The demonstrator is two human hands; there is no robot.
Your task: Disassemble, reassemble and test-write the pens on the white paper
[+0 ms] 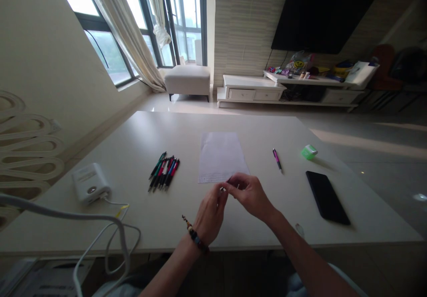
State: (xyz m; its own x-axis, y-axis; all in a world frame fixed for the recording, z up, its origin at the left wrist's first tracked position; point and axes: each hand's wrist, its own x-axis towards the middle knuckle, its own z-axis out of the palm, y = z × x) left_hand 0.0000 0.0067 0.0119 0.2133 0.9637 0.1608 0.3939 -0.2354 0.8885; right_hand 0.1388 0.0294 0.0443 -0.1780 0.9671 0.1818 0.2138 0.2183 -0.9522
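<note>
My left hand, with a beaded bracelet at the wrist, and my right hand meet over the near edge of a white sheet of paper. Both have their fingers closed in a pinch around something small, mostly hidden, with a dark bit and a shiny pale bit showing. It may be part of a pen, but I cannot tell. Left of the paper lies a bunch of several click pens with dark grips. A single purple and black pen lies to the right.
A black phone and a green and white small box lie at the right of the white table. At the left stands a white device with a cable looping over the table's front edge. A clear small object lies by my right forearm.
</note>
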